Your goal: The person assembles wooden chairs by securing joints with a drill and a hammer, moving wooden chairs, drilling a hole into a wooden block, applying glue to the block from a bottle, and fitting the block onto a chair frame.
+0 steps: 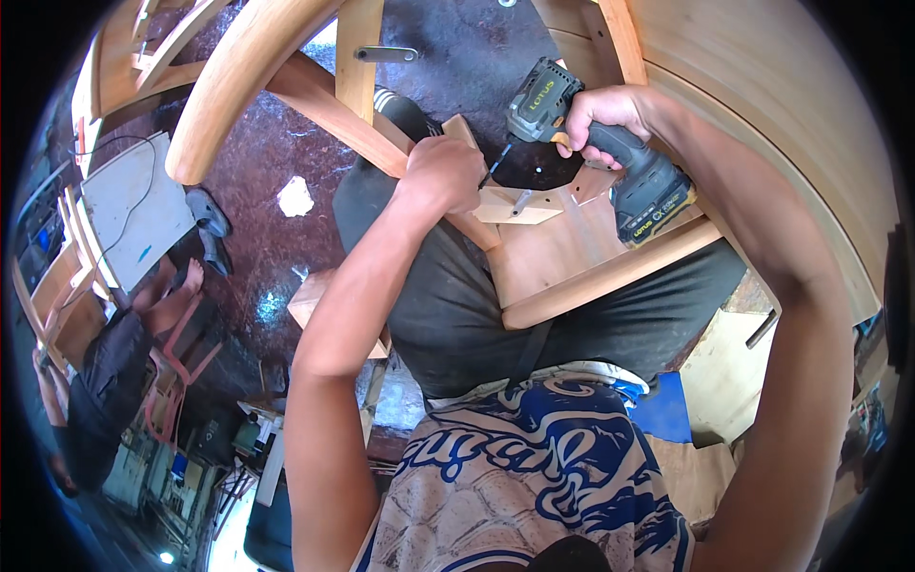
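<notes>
My right hand [610, 116] is wrapped round the grip of a dark grey cordless drill [624, 157], its fingers near the trigger. The drill's thin bit slants down and left, its tip close to my left hand [442, 175]. That hand is closed over a bar of a light wooden furniture frame [338, 122]; its fingertips are partly hidden. Beside it, a corner brace [519, 206] with a metal fastener sits inside the frame. The frame's rounded rail [610, 276] lies across my lap. A thick curved wooden arm [238, 76] rises at the upper left.
A large curved wooden panel [762, 124] stands along the right. A flat metal plate [386, 54] is on an upright wooden piece at the top. At the far left, another person [110, 381] sits by wooden frames, near a grey board [138, 210] and dark shoes [210, 229].
</notes>
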The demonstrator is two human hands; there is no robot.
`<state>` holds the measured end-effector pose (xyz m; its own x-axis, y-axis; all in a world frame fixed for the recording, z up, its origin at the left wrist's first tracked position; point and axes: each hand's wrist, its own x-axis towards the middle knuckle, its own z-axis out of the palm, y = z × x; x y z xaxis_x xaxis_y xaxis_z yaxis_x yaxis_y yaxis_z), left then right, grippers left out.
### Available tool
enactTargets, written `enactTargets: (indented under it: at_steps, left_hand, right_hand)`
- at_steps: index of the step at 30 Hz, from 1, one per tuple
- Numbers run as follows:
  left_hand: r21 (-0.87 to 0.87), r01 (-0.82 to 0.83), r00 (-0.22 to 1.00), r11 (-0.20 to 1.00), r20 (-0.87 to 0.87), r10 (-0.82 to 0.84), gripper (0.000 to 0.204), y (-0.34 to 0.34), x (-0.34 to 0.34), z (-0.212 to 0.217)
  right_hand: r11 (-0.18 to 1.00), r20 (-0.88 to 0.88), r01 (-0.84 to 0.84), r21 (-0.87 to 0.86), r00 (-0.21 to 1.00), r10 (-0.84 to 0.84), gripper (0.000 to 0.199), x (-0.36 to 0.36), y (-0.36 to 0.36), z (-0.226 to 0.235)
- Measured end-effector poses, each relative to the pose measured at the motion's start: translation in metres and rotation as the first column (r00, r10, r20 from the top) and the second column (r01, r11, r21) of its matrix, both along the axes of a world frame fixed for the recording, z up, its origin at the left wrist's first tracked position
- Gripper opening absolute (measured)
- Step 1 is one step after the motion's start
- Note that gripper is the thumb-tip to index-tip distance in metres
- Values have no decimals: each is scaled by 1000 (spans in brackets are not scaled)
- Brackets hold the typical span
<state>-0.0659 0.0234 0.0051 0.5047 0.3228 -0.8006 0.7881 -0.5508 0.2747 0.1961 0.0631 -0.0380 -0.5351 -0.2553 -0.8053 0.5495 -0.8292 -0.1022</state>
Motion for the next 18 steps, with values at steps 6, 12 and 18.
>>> enactTargets:
  at_steps: [6, 12, 18]
  left_hand:
    - [48, -24, 996, 999, 82, 20, 18, -2, -5, -6]
    - [34, -27, 997, 999, 76, 24, 18, 0, -4, -3]
    - [47, -27, 998, 999, 59, 24, 20, 1, -2, 1]
  right_hand:
    - [1000, 7, 4, 1, 1000, -4, 14, -2, -1, -2]
    - [997, 22, -58, 57, 998, 57, 13, -8, 0, 6]
    - [996, 47, -54, 73, 998, 51, 15, -7, 0, 2]
